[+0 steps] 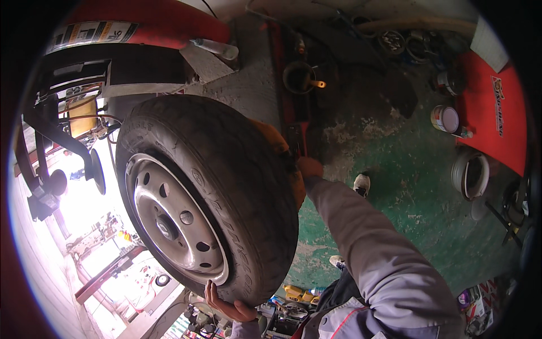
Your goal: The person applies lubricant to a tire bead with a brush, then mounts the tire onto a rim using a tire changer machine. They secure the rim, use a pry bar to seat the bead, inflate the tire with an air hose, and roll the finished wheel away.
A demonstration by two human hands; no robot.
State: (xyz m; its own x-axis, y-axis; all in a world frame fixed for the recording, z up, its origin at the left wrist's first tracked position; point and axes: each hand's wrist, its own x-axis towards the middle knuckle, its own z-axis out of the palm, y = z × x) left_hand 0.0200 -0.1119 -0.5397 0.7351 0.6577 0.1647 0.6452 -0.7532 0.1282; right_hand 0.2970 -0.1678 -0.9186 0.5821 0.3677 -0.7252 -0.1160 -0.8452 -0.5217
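A large black tyre on a silver steel wheel (169, 217) stands tilted in the left middle, its holed face turned to the left. My left hand (230, 305) rests against the wheel's lower edge, fingers stretched out along the sidewall near the rim. My right arm reaches to the far side of the tread. There my right hand (309, 168) is beside a yellow machine part (272, 137) that shows partly behind the tyre. Its fingers are hidden, so I cannot see what they touch.
A red machine body (164, 25) with a clear bottle (214, 48) lies beyond the wheel. A bucket with a yellow-handled brush (299, 77) stands ahead. At right are a red cabinet (497, 107), a paint can (445, 118) and a white bucket (470, 176). Tools (296, 294) crowd the near edge.
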